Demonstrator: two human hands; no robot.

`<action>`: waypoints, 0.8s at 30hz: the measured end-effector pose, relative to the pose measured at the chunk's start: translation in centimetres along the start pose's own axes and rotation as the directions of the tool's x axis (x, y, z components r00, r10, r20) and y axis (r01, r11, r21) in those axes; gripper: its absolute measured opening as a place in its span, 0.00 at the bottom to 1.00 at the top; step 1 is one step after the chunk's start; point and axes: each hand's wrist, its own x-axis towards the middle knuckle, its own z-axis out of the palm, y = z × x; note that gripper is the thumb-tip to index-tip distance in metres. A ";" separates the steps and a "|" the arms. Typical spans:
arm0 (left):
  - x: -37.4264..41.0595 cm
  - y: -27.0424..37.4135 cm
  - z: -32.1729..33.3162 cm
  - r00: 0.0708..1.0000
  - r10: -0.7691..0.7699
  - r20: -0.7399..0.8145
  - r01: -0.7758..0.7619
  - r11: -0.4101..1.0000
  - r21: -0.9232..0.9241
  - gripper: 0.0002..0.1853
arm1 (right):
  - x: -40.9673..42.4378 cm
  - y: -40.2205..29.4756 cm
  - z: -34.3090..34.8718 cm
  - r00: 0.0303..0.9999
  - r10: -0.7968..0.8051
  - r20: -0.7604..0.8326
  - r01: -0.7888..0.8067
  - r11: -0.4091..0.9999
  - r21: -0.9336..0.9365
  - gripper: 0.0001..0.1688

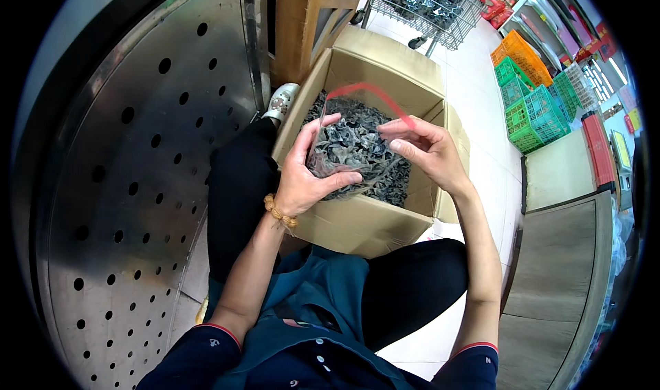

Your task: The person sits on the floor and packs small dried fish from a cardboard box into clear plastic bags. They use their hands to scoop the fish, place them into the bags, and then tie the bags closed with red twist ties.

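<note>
A clear plastic bag [345, 150] with a red strip [366, 87] along its top edge is filled with dark, curled dried pieces that look like black wood ear fungus. My left hand [304, 171] grips the bag from its left side, thumb across the front. At the upper right of the bag, my right hand [425, 145] has its thumb and fingers on the film, just by the end of the red strip. Under the bag stands an open cardboard box [361, 225] with more of the loose dried fungus [394, 186] in it, partly hidden by bag and hands.
A perforated metal panel [149, 183] rises close on my left. Beyond the box are a wooden cabinet [294, 29] and a wire shopping cart [454, 29] loaded with dark packages. Green plastic crates [526, 116], an orange crate [521, 54] and a counter [551, 266] line the right.
</note>
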 end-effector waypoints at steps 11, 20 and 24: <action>0.2 0.4 -0.1 0.996 0.080 -0.039 -0.078 0.995 0.055 0.32 | -0.3 0.9 -0.6 0.999 0.013 -0.051 -0.002 0.977 0.213 0.16; 0.1 0.2 0.2 0.999 0.039 -0.028 -0.040 0.999 -0.023 0.35 | -0.2 0.5 1.1 0.986 -0.136 -0.097 0.134 0.991 -0.023 0.08; 0.2 0.6 0.0 0.982 0.190 0.012 -0.190 0.974 0.123 0.30 | -0.1 1.3 1.7 0.978 -0.115 -0.176 0.132 0.987 0.089 0.09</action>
